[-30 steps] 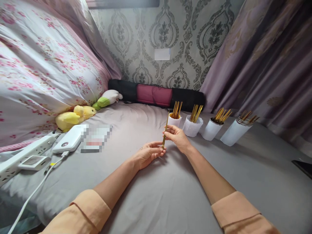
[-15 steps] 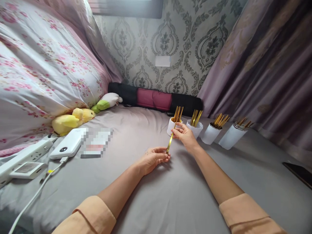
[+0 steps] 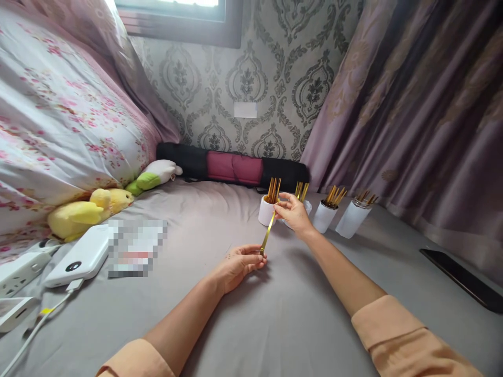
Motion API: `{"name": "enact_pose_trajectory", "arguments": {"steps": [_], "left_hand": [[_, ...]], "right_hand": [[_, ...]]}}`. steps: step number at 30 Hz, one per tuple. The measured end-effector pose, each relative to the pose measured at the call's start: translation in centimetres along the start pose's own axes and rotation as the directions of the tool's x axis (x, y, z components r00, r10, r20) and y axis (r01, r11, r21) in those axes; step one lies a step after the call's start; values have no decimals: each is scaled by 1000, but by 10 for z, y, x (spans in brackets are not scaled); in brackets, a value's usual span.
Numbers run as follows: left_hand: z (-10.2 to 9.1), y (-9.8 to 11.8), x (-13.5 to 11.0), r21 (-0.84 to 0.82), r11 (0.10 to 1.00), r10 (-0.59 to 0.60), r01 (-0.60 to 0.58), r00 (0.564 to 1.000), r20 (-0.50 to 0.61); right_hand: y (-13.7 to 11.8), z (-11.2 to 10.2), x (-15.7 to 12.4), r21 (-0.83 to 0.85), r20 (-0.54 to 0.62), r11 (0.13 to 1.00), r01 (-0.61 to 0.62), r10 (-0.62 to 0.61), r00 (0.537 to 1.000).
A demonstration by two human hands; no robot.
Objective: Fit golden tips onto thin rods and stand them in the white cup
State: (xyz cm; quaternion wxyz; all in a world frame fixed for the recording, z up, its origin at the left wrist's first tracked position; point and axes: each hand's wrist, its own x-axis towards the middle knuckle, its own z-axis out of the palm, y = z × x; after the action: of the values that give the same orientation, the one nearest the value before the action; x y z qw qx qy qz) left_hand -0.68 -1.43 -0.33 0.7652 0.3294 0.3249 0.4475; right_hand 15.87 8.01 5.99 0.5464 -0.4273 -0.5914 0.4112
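Note:
A thin, shiny gold strip point(image 3: 269, 232) is stretched between my two hands above the grey sheet. Its lower end is pinched by my left hand point(image 3: 240, 265), thumb against fingers. Up at the other end, my right hand point(image 3: 291, 211) grips it with thumb and fingertips. Just behind the right hand stands a white cup point(image 3: 266, 210) holding several upright gold strips point(image 3: 274, 189). A second whitish cup point(image 3: 308, 208) with gold strips is partly hidden by that hand. Farther right are a white cup point(image 3: 325, 217) and a taller white jar point(image 3: 353, 219), both holding darker gold strips.
A black phone point(image 3: 459, 277) lies at the right. On the left are a white power bank point(image 3: 80, 256) with a cable, a power strip point(image 3: 23, 272), a blurred packet point(image 3: 137, 246) and plush toys point(image 3: 90, 209). A black and maroon roll point(image 3: 234, 167) lies along the wall.
The camera view has turned, so the surroundings sit farther left in the picture. Both hands keep hold of the gold strip with little change in pose; the right hand now covers more of the second cup.

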Motion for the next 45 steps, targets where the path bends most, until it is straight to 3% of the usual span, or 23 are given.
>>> {"name": "enact_pose_trajectory", "arguments": {"steps": [14, 25, 45], "left_hand": [[-4, -3, 2, 4, 1000, 0, 0, 1000, 18], [-2, 0, 2, -21, 999, -25, 25, 1000, -5], [-5, 3, 4, -89, 995, -45, 42, 998, -32]], "right_hand": [[-3, -3, -1, -21, -32, 999, 31, -32, 999], [-8, -11, 1, -13, -107, 999, -53, 51, 993], [-19, -21, 9, 71, -158, 993, -98, 108, 981]]}}
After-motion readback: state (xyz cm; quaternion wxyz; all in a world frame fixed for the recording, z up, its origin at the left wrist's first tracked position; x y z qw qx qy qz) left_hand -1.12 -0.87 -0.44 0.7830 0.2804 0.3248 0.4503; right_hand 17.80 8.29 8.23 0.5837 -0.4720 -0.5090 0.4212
